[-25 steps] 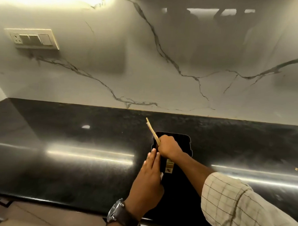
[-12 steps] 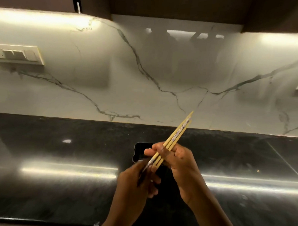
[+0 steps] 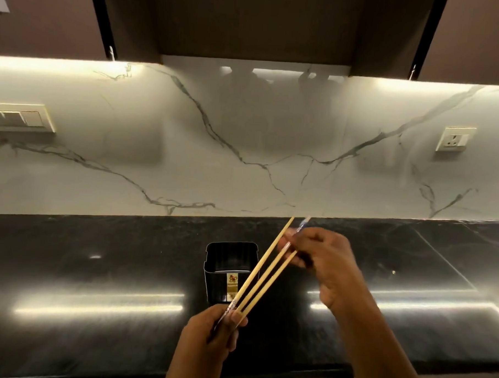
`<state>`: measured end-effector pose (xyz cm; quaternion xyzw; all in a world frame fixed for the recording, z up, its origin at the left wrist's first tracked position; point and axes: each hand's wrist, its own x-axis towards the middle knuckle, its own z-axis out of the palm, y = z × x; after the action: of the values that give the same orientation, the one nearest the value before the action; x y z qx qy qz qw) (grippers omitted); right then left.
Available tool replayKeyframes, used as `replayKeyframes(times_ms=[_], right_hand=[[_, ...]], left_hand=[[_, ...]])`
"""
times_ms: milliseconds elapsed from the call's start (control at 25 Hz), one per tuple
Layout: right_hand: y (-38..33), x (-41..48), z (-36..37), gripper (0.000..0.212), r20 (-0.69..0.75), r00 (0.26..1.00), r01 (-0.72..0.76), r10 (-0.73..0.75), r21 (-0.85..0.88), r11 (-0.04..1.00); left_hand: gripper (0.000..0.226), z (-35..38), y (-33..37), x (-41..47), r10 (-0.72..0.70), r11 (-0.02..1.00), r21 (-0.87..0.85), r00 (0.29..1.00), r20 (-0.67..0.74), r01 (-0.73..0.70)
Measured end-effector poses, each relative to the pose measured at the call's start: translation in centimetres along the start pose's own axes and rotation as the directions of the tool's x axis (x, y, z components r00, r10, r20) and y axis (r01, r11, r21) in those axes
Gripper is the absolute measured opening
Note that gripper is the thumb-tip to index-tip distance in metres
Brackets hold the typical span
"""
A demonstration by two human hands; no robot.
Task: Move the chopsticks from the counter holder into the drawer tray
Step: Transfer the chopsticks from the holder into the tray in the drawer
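Several pale wooden chopsticks (image 3: 263, 272) slant through the air above the black counter, fanned apart. My left hand (image 3: 207, 341) pinches their lower ends. My right hand (image 3: 322, 263) grips their upper ends, where a clear wrapper tip sticks out. Behind them a black square holder (image 3: 225, 262) with a gold label stands on the counter; its inside looks dark and I see no sticks in it. The drawer tray is out of sight.
The glossy black counter (image 3: 95, 282) runs the full width, backed by a white marble wall (image 3: 244, 160). A switch plate (image 3: 22, 117) sits at left and a socket (image 3: 455, 139) at right. Dark cabinets (image 3: 250, 23) hang above.
The chopsticks came out of the holder and were lifted; both hands now hold them, fanned apart, and my right hand has slid to their upper ends. The camera tilted up.
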<state>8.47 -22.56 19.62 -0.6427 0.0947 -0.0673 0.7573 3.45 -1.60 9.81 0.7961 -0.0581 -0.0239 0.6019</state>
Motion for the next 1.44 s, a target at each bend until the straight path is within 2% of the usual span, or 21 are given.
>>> replayKeyframes(times_ms=[40, 120, 160, 240, 360, 400, 480, 600, 680, 760, 840, 920, 960, 1040, 1080, 1160, 1280, 1360, 1440], right_hand=[[-0.5, 0.2, -0.5, 0.017, -0.142, 0.987, 0.086, -0.076, 0.064, 0.994], [-1.7, -0.2, -1.6, 0.016, -0.389, 0.89, 0.318, -0.24, 0.151, 0.936], [-1.9, -0.9, -1.7, 0.016, -0.446, 0.846, 0.398, -0.292, 0.163, 0.903], [-0.3, -3.7, -0.7, 0.018, -0.452, 0.822, 0.447, -0.347, 0.131, 0.885], [6.5, -8.9, 2.4, 0.019, -0.369, 0.872, 0.345, -0.323, -0.007, 0.939], [9.1, -10.3, 3.3, 0.019, -0.327, 0.903, 0.296, -0.279, 0.003, 0.955], [13.5, -12.3, 4.6, 0.018, -0.26, 0.941, 0.226, -0.215, 0.01, 0.974], [16.7, -13.8, 5.6, 0.016, -0.292, 0.944, 0.142, -0.152, -0.058, 0.988], [17.4, -14.3, 5.6, 0.017, -0.291, 0.956, 0.035, -0.041, -0.027, 0.999], [17.8, -14.3, 5.4, 0.018, -0.287, 0.946, -0.123, 0.153, 0.12, 0.985], [18.1, -14.3, 5.1, 0.016, -0.223, 0.889, -0.328, 0.4, 0.299, 0.896], [18.4, -14.3, 4.7, 0.017, -0.108, 0.814, -0.51, 0.571, 0.338, 0.791], [18.4, -14.3, 4.5, 0.02, -0.059, 0.792, -0.557, 0.608, 0.337, 0.759], [18.3, -14.4, 3.9, 0.021, -0.022, 0.799, -0.563, 0.601, 0.323, 0.76], [18.3, -14.4, 3.6, 0.021, -0.029, 0.819, -0.538, 0.573, 0.308, 0.785], [18.4, -14.4, 2.6, 0.021, -0.057, 0.863, -0.483, 0.502, 0.198, 0.853], [19.6, -14.2, 1.2, 0.022, -0.067, 0.9, -0.433, 0.43, -0.037, 0.901], [19.8, -14.3, 0.4, 0.021, -0.032, 0.899, -0.438, 0.437, -0.128, 0.89], [19.6, -14.3, -0.6, 0.02, 0.008, 0.879, -0.471, 0.477, -0.141, 0.871]], left_hand=[[0.019, -0.1, -0.2, -0.5, -0.055, 0.998, -0.033, 0.998, 0.013, 0.056], [0.026, -0.2, -0.9, -1.6, -0.231, 0.947, -0.232, 0.973, -0.004, 0.224], [0.029, -0.2, -1.0, -2.0, -0.335, 0.873, -0.379, 0.942, -0.006, 0.308], [0.029, 0.5, -0.6, -2.3, -0.458, 0.663, -0.653, 0.888, 0.033, 0.366], [0.027, 1.6, 1.1, -2.2, -0.463, 0.368, -0.888, 0.883, 0.082, 0.276], [0.027, 2.0, 1.5, -2.1, -0.476, 0.327, -0.909, 0.876, 0.079, 0.26], [0.027, 3.0, 1.9, -2.4, -0.536, 0.316, -0.907, 0.841, 0.072, 0.279], [0.028, 4.4, 1.4, -3.1, -0.58, 0.286, -0.914, 0.811, 0.073, 0.286], [0.028, 5.0, 0.5, -3.7, -0.573, 0.291, -0.912, 0.816, 0.076, 0.289], [0.028, 5.6, -0.5, -4.2, -0.576, 0.299, -0.907, 0.814, 0.077, 0.298], [0.027, 6.2, -1.1, -4.7, -0.584, 0.374, -0.87, 0.81, 0.047, 0.32], [0.024, 7.1, -1.7, -5.3, -0.562, 0.598, -0.727, 0.823, -0.081, 0.337], [0.024, 7.5, -2.2, -5.5, -0.522, 0.721, -0.609, 0.837, -0.164, 0.33], [0.024, 8.1, -3.2, -5.7, -0.366, 0.899, -0.354, 0.887, -0.284, 0.257], [0.023, 8.3, -3.6, -5.8, -0.298, 0.94, -0.257, 0.908, -0.293, 0.226], [0.023, 8.6, -4.0, -6.1, -0.26, 0.956, -0.198, 0.938, -0.228, 0.217], [0.025, 8.0, -4.1, -6.2, -0.302, 0.927, -0.245, 0.952, -0.044, 0.283], [0.029, 6.8, -4.1, -5.8, -0.342, 0.877, -0.353, 0.94, 0.022, 0.327], [0.031, 5.8, -4.2, -5.3, -0.388, 0.759, -0.554, 0.921, 0.035, 0.341]])
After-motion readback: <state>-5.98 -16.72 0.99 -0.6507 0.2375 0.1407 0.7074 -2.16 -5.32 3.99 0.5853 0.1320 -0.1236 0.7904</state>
